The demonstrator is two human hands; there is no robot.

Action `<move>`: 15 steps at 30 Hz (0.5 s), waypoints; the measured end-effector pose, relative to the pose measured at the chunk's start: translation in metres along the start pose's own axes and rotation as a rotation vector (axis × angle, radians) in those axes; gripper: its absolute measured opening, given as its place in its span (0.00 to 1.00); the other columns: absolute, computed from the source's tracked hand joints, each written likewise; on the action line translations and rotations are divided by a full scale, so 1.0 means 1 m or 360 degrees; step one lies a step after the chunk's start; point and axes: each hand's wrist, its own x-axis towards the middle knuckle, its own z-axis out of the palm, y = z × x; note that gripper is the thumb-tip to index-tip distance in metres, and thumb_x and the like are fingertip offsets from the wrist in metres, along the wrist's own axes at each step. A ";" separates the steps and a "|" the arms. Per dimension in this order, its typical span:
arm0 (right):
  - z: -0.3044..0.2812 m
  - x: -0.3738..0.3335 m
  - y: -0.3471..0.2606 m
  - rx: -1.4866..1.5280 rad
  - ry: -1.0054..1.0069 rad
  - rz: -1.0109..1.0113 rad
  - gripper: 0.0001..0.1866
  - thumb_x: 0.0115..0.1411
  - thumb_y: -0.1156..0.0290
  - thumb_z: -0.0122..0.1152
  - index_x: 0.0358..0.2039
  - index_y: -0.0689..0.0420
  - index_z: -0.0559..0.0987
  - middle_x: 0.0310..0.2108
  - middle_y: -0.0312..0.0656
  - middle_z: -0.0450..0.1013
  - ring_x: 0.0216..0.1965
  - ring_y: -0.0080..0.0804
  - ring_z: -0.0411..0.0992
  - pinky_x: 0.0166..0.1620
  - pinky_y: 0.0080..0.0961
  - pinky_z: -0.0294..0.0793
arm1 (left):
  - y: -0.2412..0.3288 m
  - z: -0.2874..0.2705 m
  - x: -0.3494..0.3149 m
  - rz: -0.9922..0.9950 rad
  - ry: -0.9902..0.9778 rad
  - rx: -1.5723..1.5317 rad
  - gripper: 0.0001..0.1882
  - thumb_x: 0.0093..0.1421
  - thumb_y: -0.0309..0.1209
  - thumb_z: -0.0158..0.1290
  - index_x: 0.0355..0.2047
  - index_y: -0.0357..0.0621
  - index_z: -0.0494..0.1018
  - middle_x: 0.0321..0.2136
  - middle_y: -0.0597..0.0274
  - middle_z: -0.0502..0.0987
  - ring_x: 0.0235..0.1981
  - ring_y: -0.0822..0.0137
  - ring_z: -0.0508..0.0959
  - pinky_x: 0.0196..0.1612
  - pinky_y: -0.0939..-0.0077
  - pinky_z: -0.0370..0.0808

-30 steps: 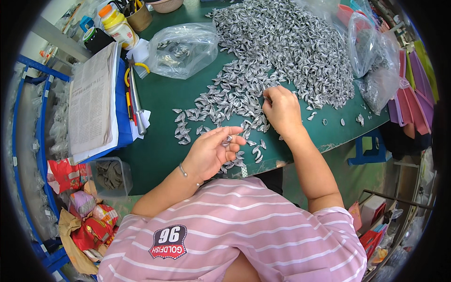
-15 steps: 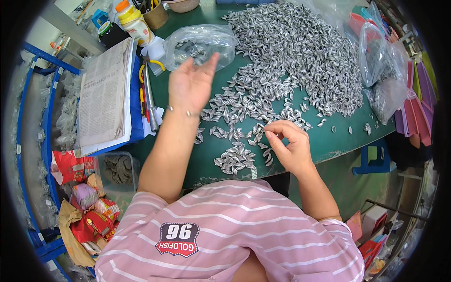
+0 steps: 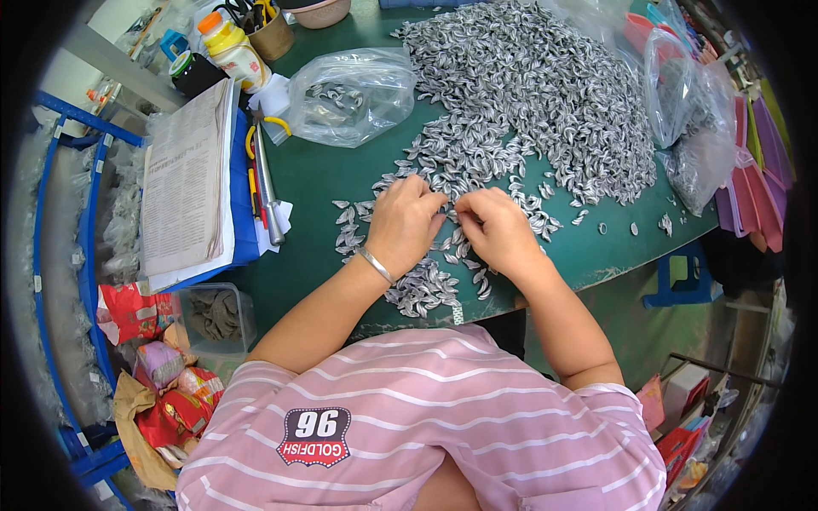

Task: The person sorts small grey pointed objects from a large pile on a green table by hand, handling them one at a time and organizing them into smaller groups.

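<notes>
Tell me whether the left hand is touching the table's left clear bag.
Apart: the head view shows green tabletop between the left hand and the bag.

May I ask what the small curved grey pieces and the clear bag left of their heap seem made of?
Small curved grey pieces: probably metal, possibly coated plastic, semi-gloss; bright highlights show. Clear crumpled bag: apparently thin, glossy plastic; pieces show through.

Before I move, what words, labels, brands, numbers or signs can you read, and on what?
Black-and-red badge on the pink shirt: white number and word, upside down; legible, but I won't copy printing.
Newspaper: printed lines, too small to read.
Yellow-and-white bottle: label print, too small to read.
Red packet, lower left: markings too blurred to read.
</notes>
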 end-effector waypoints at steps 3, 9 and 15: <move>-0.005 -0.004 0.002 0.0054 0.0096 0.0068 0.06 0.53 0.80 0.62 0.32 0.59 0.79 0.29 0.45 0.77 0.33 0.47 0.74 0.39 0.40 0.74 | 0.001 -0.002 0.001 0.0046 -0.0025 0.0051 0.09 0.47 0.25 0.65 0.31 0.44 0.80 0.30 0.61 0.72 0.36 0.56 0.75 0.39 0.62 0.72; -0.013 -0.013 0.001 0.0094 0.0041 0.0014 0.07 0.53 0.81 0.61 0.34 0.59 0.79 0.30 0.45 0.77 0.35 0.46 0.74 0.42 0.39 0.73 | -0.005 -0.003 0.005 -0.0037 0.0177 -0.0291 0.05 0.55 0.24 0.61 0.33 0.42 0.80 0.30 0.61 0.77 0.31 0.63 0.78 0.34 0.72 0.73; -0.009 -0.013 0.001 0.0052 0.0104 0.0076 0.07 0.56 0.81 0.62 0.36 0.60 0.80 0.33 0.44 0.78 0.36 0.42 0.76 0.41 0.33 0.75 | -0.053 -0.042 0.042 -0.1305 0.0758 -0.2202 0.11 0.68 0.29 0.53 0.46 0.35 0.75 0.39 0.56 0.82 0.36 0.72 0.81 0.37 0.83 0.77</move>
